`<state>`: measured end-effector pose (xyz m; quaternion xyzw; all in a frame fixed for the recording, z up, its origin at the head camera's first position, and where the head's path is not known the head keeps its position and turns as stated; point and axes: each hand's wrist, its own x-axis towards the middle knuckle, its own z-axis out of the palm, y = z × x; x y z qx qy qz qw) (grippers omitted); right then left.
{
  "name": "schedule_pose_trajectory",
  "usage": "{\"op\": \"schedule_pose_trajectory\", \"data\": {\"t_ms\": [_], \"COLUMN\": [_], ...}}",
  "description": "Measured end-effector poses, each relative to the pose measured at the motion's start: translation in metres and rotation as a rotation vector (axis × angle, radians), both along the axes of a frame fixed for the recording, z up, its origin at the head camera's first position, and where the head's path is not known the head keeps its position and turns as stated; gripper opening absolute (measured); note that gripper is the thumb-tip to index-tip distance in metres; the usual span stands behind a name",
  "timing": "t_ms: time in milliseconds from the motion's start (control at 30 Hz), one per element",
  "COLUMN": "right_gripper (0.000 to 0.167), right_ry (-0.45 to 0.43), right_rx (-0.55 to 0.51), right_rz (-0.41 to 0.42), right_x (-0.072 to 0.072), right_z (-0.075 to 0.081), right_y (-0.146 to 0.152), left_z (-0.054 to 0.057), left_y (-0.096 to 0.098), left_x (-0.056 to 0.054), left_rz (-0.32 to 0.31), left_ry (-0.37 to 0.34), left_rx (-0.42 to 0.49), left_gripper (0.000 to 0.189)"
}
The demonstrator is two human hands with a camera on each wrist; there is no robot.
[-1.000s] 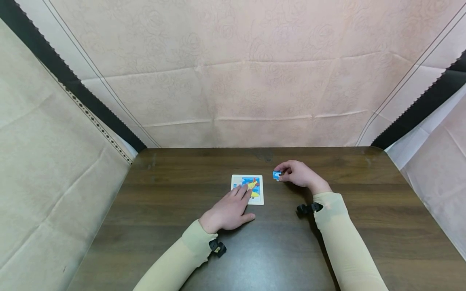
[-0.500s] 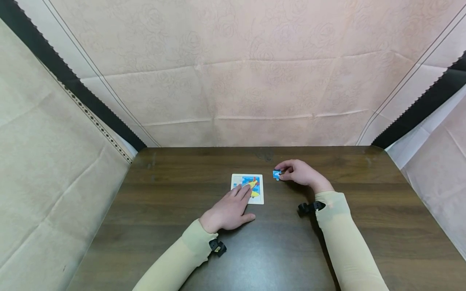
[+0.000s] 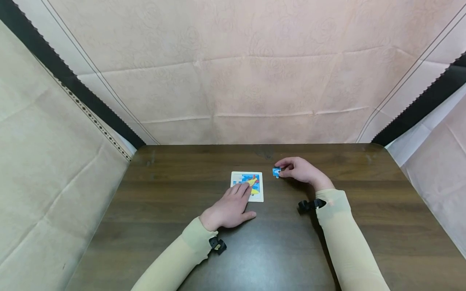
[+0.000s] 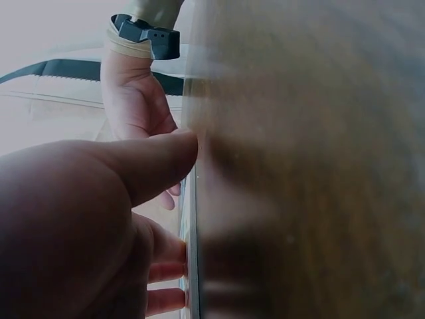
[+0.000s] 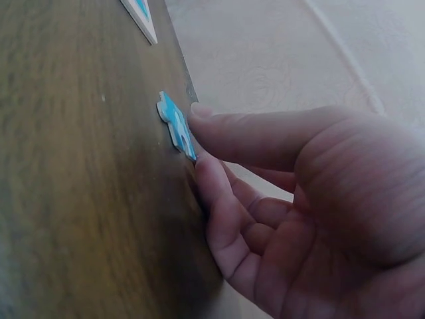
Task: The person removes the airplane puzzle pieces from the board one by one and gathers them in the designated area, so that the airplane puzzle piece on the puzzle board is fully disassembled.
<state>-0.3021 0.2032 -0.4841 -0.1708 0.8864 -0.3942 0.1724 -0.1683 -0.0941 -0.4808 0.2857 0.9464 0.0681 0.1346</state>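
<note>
A small white-framed jigsaw puzzle with a blue and yellow picture lies on the table. My left hand rests on its lower left part, fingers straight, covering some of the picture. In the left wrist view, the fingertips press on the puzzle, seen edge-on. To the right of the puzzle, my right hand holds a blue and white puzzle piece at its edge between thumb and fingers. The right wrist view shows this piece lying close over the wood, with a knob at its far end.
The brown wooden table ends at a pale cloth backdrop behind, with more cloth at both sides. A corner of the puzzle frame shows at the top of the right wrist view. Each wrist wears a black camera.
The head view has tipped down very slightly. Both hands, the puzzle and the puzzle piece stay almost where they were.
</note>
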Motion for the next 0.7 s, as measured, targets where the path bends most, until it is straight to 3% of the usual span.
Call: {"op": "schedule_pose_trajectory", "data": {"t_ms": [433, 700], "right_gripper": [0.037, 0.036], "right_ry": [0.017, 0.037], "right_rx": [-0.009, 0.006], "right_rz": [0.003, -0.008], "right_x": [-0.0038, -0.0013], "right_z": [-0.0017, 0.0012], "right_y": [0.0015, 0.0001], "left_z": [-0.0004, -0.0076], "left_y": [-0.001, -0.0011], "left_x": [-0.0007, -0.0038], "left_rz": [0.0, 0.002], "left_ry": [-0.011, -0.05], "left_rx": [0.015, 0.023], "left_gripper": [0.086, 0.087]}}
